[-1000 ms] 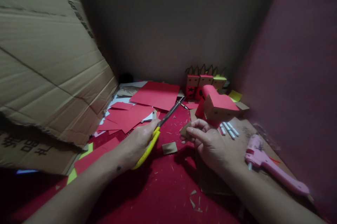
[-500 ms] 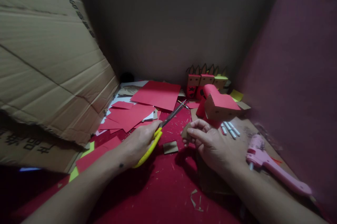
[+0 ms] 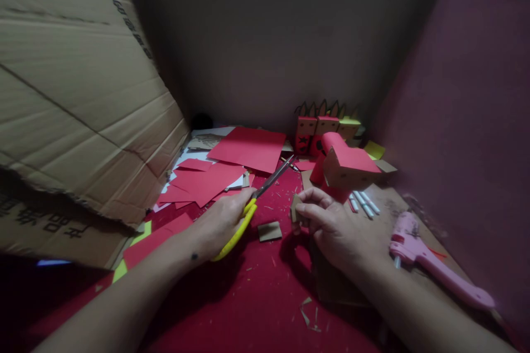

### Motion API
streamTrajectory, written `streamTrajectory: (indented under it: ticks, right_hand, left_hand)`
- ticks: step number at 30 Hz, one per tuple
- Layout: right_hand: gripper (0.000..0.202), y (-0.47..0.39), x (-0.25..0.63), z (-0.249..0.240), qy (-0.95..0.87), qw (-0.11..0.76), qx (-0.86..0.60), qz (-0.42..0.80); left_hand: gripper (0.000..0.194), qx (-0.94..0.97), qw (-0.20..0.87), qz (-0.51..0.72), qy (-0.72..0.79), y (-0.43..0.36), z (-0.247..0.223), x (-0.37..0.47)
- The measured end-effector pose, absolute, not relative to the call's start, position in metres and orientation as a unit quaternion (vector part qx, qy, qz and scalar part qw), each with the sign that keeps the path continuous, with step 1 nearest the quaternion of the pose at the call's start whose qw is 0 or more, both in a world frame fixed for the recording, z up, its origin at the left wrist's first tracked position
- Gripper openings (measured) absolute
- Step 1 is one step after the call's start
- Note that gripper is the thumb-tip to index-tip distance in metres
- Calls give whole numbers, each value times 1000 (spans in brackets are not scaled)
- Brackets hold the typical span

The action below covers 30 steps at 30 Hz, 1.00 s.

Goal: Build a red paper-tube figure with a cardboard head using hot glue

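My left hand [image 3: 226,220] is closed round a pair of scissors [image 3: 237,238] with yellow handles; the narrow blades point away to the right and look nearly together. Between the thumb and fingers of my right hand [image 3: 325,220] is a small piece of brown cardboard [image 3: 295,209], held upright just above the red surface. A second cardboard piece [image 3: 270,231], roughly rectangular, lies flat between my two hands. Behind my right hand stands a red paper figure [image 3: 350,168] with a cardboard face.
A pink glue gun [image 3: 434,264] lies on a cardboard sheet [image 3: 389,204] at right, near white glue sticks [image 3: 364,204]. Red paper sheets [image 3: 248,148] spread at back left. Small box figures [image 3: 327,126] line the wall. A large cardboard panel [image 3: 83,93] rises at left; scraps [image 3: 308,314] lie in front.
My right fingers have turned the cardboard piece slightly, so it stands more upright. The scissors stay in my left hand. The whole view has shifted a little.
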State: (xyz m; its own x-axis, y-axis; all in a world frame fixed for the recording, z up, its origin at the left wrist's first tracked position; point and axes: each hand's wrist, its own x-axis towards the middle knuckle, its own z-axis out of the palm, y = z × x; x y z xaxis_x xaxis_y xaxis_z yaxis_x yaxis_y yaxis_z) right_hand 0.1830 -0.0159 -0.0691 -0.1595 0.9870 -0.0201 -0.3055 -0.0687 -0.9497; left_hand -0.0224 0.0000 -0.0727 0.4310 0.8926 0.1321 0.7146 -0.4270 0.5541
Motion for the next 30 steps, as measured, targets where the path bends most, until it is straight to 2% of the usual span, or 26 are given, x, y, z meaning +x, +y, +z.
streamTrajectory:
  ticks: [15, 27, 30]
  right_hand:
    - [12, -14, 184, -80, -422, 498, -385, 653]
    - [14, -10, 183, -87, -391, 480, -312, 720]
    - [14, -11, 183, -88, -387, 478, -312, 724]
  left_hand:
    - [18, 804, 227, 213, 507, 6, -72, -21]
    - [23, 804, 219, 228, 503, 9, -78, -23]
    - [23, 786, 276, 253, 492, 10, -81, -24]
